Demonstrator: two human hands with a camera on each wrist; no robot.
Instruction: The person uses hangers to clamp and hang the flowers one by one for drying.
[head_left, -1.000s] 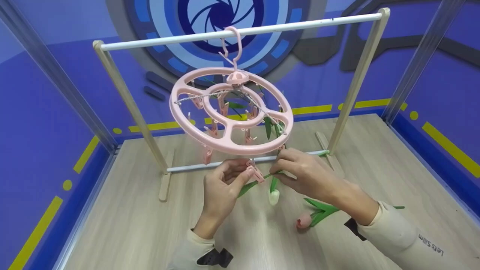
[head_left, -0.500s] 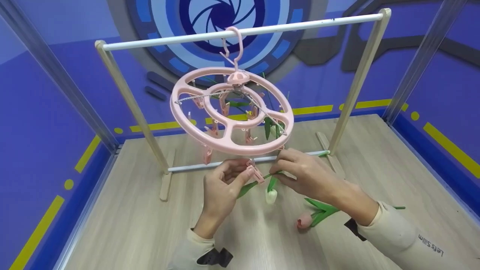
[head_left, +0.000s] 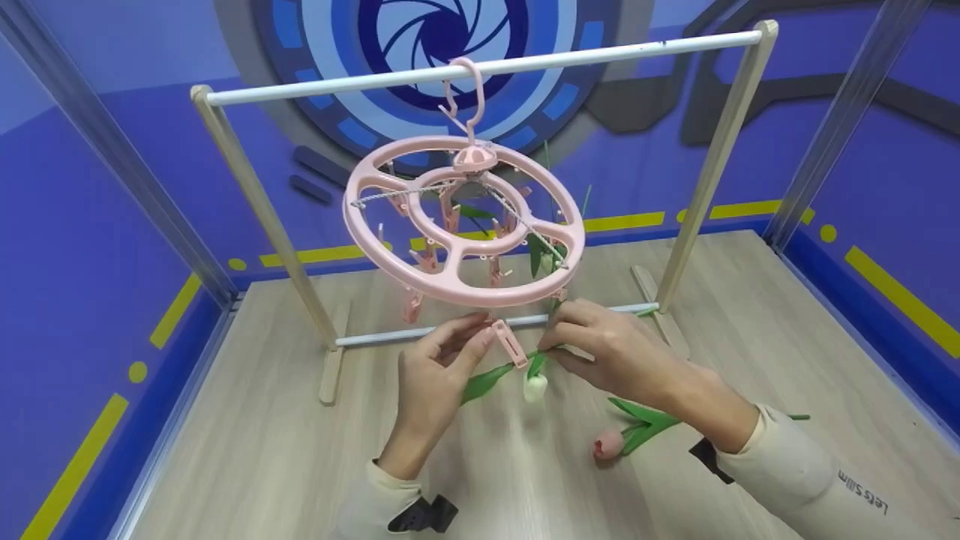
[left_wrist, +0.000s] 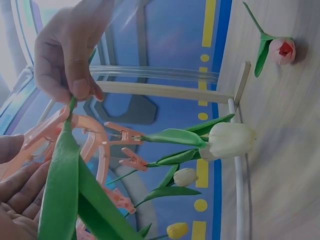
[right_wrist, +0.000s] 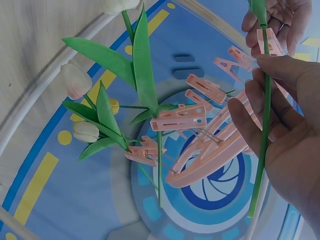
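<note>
My right hand (head_left: 611,341) pinches the green stem (right_wrist: 266,110) of a tulip between thumb and fingers. A pink clothes peg (head_left: 511,343) meets this stem just left of those fingers. Beside the peg is my left hand (head_left: 439,375), its thumb and fingers apart and no longer over the peg. The held tulip's broad leaves (left_wrist: 62,185) pass in front of the left palm; its flower is hidden. The peg belongs to a round pink hanger (head_left: 465,281). From other pegs hang a large white tulip (left_wrist: 230,140), a smaller white tulip (left_wrist: 185,177) and a yellow one (left_wrist: 177,230).
A wooden stand with a white top rail (head_left: 337,84) bears the hanger. Its lower white bar (head_left: 390,335) crosses behind the hands. On the wooden tabletop (head_left: 300,465), a pink tulip (head_left: 609,444) lies near the right forearm. Blue patterned walls (head_left: 112,187) enclose the table.
My left hand has let go of the peg and shifted slightly left, baring the whole peg. The right hand stays on the stem. The hanging white tulip has swung a little left.
</note>
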